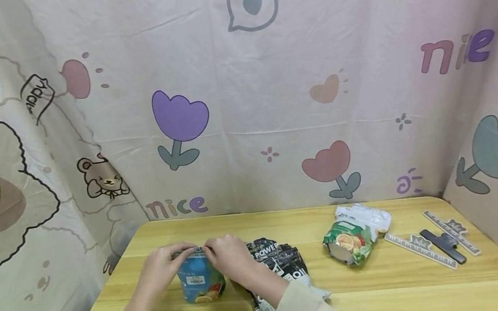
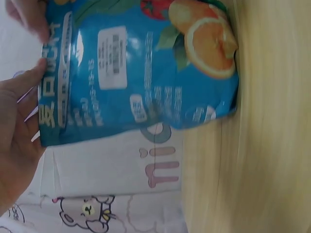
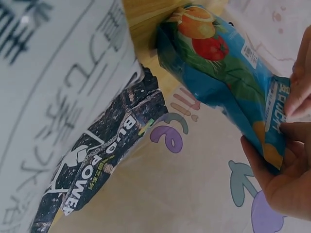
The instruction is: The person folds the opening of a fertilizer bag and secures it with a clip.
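Note:
A blue pouch [image 1: 195, 279] with fruit pictures and a white barcode label stands upright on the wooden table, its top edge folded over. My left hand [image 1: 165, 265] pinches the left part of that top edge between thumb and fingers. At the right part of the same edge, my right hand [image 1: 231, 256] pinches it too, the two thumbs close together. The left wrist view shows the pouch's printed front [image 2: 146, 63] with an orange slice low on it. Just right of the pouch, partly behind my right forearm, lies a black and white bag [image 1: 288, 261] lettered "POWER".
A green and white pouch [image 1: 349, 242] with fruit pictures lies toward the back right. Beyond it are two ruler-like strips [image 1: 420, 251] with scalloped tops and a black clip [image 1: 444, 246]. A printed curtain [image 1: 241, 98] hangs behind the wooden table [image 1: 370, 303].

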`<action>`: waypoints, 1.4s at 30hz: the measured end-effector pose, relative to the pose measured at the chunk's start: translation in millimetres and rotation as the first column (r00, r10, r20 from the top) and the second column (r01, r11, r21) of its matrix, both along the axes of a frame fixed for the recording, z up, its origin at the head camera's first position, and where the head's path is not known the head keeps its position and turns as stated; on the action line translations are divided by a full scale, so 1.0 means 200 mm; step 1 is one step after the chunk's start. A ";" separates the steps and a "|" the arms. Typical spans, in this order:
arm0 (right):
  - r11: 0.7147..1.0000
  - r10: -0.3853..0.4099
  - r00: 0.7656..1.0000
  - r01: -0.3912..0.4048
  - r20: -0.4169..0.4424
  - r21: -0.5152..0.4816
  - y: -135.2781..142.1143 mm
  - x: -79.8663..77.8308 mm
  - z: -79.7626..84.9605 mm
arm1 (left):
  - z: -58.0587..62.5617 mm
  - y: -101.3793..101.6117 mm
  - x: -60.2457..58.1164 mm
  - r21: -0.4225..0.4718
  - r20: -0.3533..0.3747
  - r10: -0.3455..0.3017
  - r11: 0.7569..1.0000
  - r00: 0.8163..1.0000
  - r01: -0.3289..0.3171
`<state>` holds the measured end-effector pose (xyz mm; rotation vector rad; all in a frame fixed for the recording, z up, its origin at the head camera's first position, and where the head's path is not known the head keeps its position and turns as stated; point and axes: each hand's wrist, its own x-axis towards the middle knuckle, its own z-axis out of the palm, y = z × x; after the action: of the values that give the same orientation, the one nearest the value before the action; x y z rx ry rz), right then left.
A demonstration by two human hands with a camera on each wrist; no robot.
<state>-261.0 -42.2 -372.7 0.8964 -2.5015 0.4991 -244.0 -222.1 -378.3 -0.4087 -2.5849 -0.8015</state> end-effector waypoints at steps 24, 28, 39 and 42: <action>0.996 0.066 0.984 -0.054 0.167 -0.074 0.07 0.00 0.00 | -0.03 -0.11 0.00 0.112 0.014 -0.028 0.993 1.000 0.026; 0.992 0.094 0.974 -0.073 0.206 -0.107 0.09 -0.01 -0.01 | -0.04 -0.14 0.00 0.113 -0.005 -0.052 0.992 0.999 0.053; 0.990 0.090 0.974 -0.065 0.206 -0.126 0.09 -0.02 -0.03 | -0.04 -0.12 -0.02 0.066 -0.078 -0.016 0.998 0.997 0.021; 0.993 0.068 0.979 -0.048 0.190 -0.111 0.09 -0.02 -0.02 | -0.02 -0.11 -0.01 0.053 -0.037 -0.005 0.999 0.999 0.007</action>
<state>-264.4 -24.3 -377.3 0.9211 -2.5985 0.7647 -245.8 -243.8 -382.4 -0.4116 -2.5240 -0.8543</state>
